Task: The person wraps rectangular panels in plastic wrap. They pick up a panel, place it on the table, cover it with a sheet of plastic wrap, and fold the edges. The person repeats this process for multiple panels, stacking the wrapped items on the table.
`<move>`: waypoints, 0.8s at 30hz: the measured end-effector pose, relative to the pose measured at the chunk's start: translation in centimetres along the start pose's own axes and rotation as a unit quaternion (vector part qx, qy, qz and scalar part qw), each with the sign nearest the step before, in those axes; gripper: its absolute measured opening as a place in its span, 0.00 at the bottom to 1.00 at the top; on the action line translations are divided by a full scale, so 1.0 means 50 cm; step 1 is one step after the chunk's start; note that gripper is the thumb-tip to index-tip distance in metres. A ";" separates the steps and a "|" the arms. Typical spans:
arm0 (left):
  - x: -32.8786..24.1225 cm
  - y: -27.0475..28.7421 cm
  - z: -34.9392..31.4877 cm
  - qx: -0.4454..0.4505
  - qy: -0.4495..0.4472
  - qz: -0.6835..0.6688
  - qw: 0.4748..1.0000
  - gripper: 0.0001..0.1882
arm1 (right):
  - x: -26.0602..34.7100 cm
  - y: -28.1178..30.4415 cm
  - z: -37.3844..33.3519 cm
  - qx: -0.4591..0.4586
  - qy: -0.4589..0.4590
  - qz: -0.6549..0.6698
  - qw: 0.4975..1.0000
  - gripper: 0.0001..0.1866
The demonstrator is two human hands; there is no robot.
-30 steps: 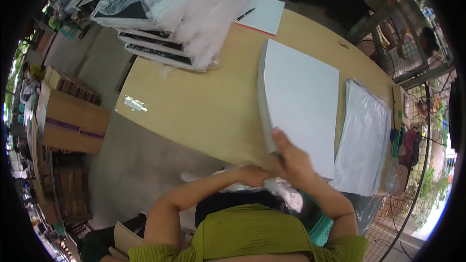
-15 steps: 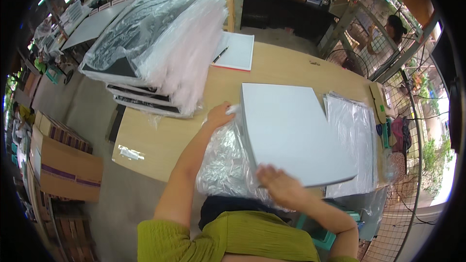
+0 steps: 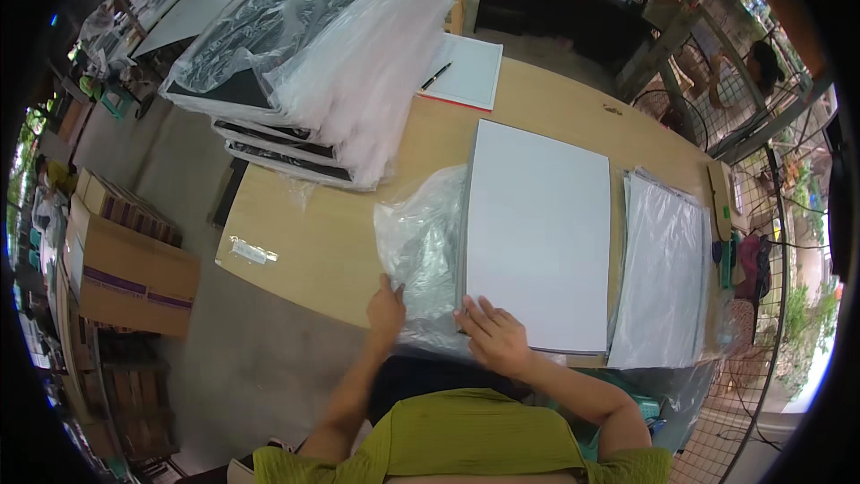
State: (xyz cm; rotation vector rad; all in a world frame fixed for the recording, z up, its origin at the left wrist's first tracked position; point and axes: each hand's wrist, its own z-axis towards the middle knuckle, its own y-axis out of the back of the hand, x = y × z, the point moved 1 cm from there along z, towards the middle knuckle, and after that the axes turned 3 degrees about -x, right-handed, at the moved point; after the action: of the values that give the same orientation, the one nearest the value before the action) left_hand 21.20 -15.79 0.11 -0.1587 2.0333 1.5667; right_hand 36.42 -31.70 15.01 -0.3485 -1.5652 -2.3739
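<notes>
A large white rectangular panel [image 3: 539,237] with a thick grey side lies flat on the wooden table [image 3: 313,260] before me. A crinkled clear plastic bag [image 3: 421,246] spreads out from under its left edge. My left hand [image 3: 386,309] pinches the bag's near left border between thumb and fingers. On the panel's near left corner rests my right hand [image 3: 495,337], fingers extended over the edge and holding nothing. Flat clear plastic bags [image 3: 663,269] lie in a pile to the panel's right.
A tall stack of plastic-wrapped dark panels [image 3: 269,45] fills the far left of the table. Beside it lie a white board [image 3: 475,72] and a pen [image 3: 436,76]. A cardboard box [image 3: 139,282] stands at left. Wire mesh [image 3: 761,305] borders the right, where a person [image 3: 761,72] sits.
The panel has been squared up, its near end swinging left. My left hand came down along the bag toward me. My right hand settled on the panel's corner.
</notes>
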 end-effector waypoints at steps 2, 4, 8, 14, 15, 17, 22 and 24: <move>0.065 0.022 0.013 -0.030 -0.073 0.039 0.996 0.26 | 0.009 0.018 -0.003 0.016 0.017 -0.035 0.999 0.27; 0.091 0.085 0.017 -0.026 -0.063 0.043 0.997 0.26 | 0.014 -0.024 -0.042 0.022 0.035 -0.068 0.997 0.30; -0.023 0.220 -0.020 -0.286 -0.179 0.178 0.924 0.27 | 0.000 -0.120 -0.119 0.288 -0.031 -0.025 0.957 0.35; -0.078 0.098 0.200 -0.148 -0.447 0.129 0.873 0.16 | -0.053 -0.092 -0.132 0.362 -0.042 0.062 0.929 0.33; -0.071 0.096 0.251 -0.102 -0.348 0.103 0.926 0.17 | -0.063 -0.093 -0.126 0.374 -0.044 0.070 0.924 0.32; -0.033 0.078 0.359 -0.015 -0.133 0.039 0.990 0.20 | -0.077 -0.091 -0.096 0.387 -0.066 0.116 0.912 0.29; -0.078 0.072 0.301 -0.360 -0.253 0.097 0.893 0.23 | -0.146 -0.069 -0.063 0.175 -0.183 0.145 0.957 0.25; -0.045 0.083 0.284 -0.388 -0.198 0.141 0.889 0.21 | -0.130 -0.049 -0.060 0.081 -0.134 -0.024 0.987 0.23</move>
State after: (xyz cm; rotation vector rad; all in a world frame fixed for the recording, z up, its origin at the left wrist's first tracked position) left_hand 26.42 -1.95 2.49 0.1636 1.0654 2.3037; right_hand 41.45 -32.91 9.54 -0.6212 -1.8910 -2.2905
